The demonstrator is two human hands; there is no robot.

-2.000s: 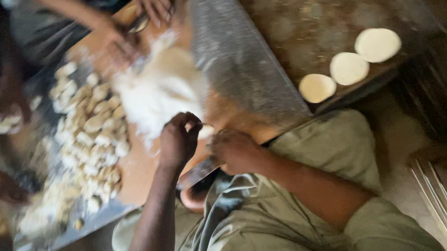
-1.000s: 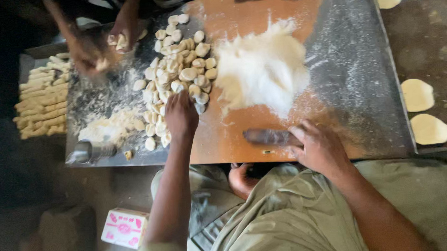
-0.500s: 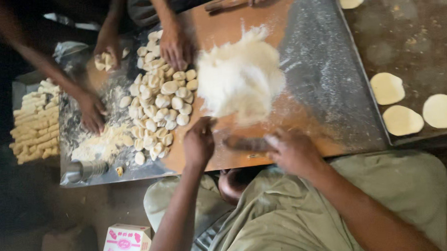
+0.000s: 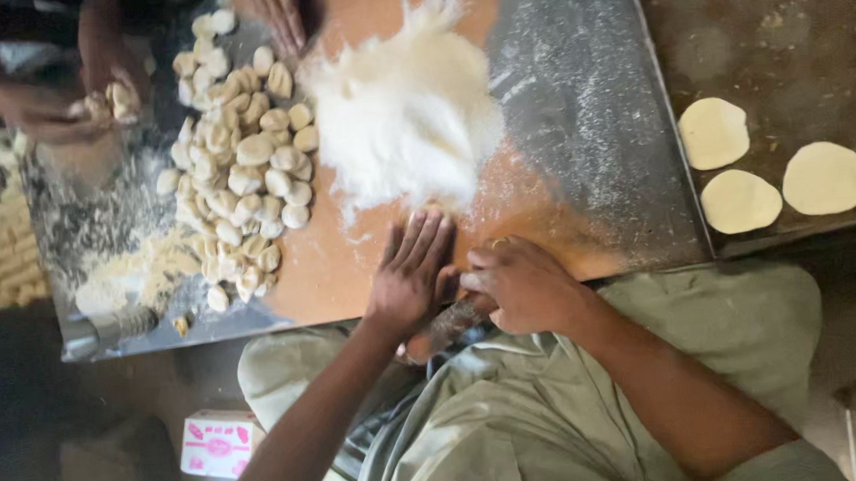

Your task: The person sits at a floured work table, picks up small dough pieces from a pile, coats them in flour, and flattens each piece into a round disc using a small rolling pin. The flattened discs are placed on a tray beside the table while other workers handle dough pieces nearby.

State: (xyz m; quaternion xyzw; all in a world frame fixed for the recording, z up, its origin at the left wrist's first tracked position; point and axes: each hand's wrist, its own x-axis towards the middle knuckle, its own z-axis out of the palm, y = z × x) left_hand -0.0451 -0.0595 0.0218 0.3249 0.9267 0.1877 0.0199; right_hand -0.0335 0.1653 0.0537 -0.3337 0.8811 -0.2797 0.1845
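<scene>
Rolling at the desk edge, our left hand lies flat and open on the rolling pin while our right hand curls around it. We should press evenly, keeping flour close.

1. A flour heap is set on the board, behind both hands.
2. Dough balls are piled to the left of the heap.
3. The left hand is laid flat just beside the right hand, at the board's near edge.
4. A rolling pin is found under the hands.
5. Flattened rounds are placed on a tray at the right.
6. A small box is left on the floor, below the board.
</scene>
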